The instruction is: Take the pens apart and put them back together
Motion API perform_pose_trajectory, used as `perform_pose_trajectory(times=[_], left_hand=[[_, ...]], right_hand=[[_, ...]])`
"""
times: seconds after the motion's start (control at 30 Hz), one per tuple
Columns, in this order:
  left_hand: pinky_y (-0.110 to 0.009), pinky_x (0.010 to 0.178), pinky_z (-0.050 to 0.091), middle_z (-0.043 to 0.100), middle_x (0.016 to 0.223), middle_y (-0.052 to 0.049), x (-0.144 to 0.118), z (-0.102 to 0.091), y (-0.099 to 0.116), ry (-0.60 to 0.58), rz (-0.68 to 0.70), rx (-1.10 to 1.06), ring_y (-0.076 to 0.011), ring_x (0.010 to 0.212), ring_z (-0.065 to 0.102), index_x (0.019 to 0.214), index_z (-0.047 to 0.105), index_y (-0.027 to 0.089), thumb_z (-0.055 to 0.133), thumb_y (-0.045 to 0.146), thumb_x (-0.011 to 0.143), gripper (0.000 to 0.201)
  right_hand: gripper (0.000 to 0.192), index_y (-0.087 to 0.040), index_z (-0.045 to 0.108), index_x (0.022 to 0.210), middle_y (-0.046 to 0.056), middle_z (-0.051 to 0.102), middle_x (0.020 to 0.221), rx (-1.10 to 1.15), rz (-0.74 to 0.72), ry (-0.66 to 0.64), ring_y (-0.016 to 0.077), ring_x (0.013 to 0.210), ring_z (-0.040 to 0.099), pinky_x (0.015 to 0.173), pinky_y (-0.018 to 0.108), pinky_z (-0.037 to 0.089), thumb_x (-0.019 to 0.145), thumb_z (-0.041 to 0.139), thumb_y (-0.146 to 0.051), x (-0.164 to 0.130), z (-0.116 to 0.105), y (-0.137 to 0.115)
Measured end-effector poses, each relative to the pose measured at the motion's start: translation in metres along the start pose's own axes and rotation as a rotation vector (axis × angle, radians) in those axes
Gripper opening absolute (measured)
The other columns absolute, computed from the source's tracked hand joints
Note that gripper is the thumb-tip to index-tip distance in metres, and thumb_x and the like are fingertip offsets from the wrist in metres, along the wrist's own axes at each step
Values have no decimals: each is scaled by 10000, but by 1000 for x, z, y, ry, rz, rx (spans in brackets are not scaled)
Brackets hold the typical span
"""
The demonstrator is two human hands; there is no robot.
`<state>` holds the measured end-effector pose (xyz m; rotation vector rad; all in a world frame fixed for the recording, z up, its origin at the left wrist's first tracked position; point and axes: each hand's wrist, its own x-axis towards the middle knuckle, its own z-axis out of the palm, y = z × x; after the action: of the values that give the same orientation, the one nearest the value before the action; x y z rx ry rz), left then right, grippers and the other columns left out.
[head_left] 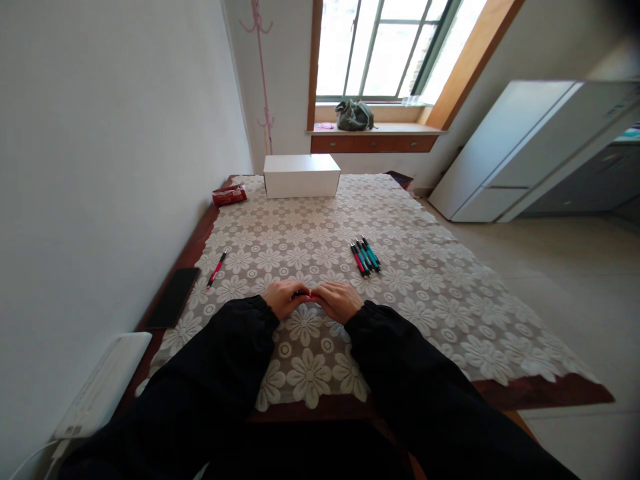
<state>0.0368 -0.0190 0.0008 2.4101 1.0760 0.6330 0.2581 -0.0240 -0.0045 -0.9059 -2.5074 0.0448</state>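
Both hands meet on one red pen at the near middle of the desk.

Left hand (283, 297) and right hand (340, 300) pinch a red pen (309, 294) between their fingertips, low over the lace cloth (310, 373). A slack grip could drop it or a loose part into the cloth's openwork. Farther right, a bunch of pens (365, 256) lies within a sleeve's sweep; far left, a lone red pen (217, 269) lies near the desk (550, 390) edge.
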Motion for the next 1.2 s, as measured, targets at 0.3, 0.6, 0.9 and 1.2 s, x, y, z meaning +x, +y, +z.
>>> perform_pose_trajectory(times=[0.3,0.6,0.9,1.2], left_hand=[[-272,720,490,690,920,-17,-1,-1,2,90,-60,54,-132,720,612,997,643,212,549,407,919,230],[-257,723,489,688,916,-15,-1,-1,2,92,-36,14,-131,761,616,980,646,212,573,413,911,224],[-262,717,501,695,914,-17,-2,-2,2,131,-72,26,-128,744,617,977,658,216,593,413,897,222],[-261,717,504,692,934,-15,-1,-1,1,133,-56,22,-132,780,623,959,657,225,610,411,886,205]], right_hand=[[203,-188,541,1113,79,688,984,74,80,7,188,876,659,759,287,489,939,557,-290,-1,3,3],[141,-182,562,1044,53,694,885,96,101,-12,174,807,658,720,271,466,976,470,-265,0,0,3],[232,-192,552,1110,56,700,919,89,168,-43,180,821,666,716,271,468,946,546,-356,0,2,1],[156,-202,582,988,47,700,874,90,154,-20,161,795,659,717,258,460,990,455,-292,0,0,1]])
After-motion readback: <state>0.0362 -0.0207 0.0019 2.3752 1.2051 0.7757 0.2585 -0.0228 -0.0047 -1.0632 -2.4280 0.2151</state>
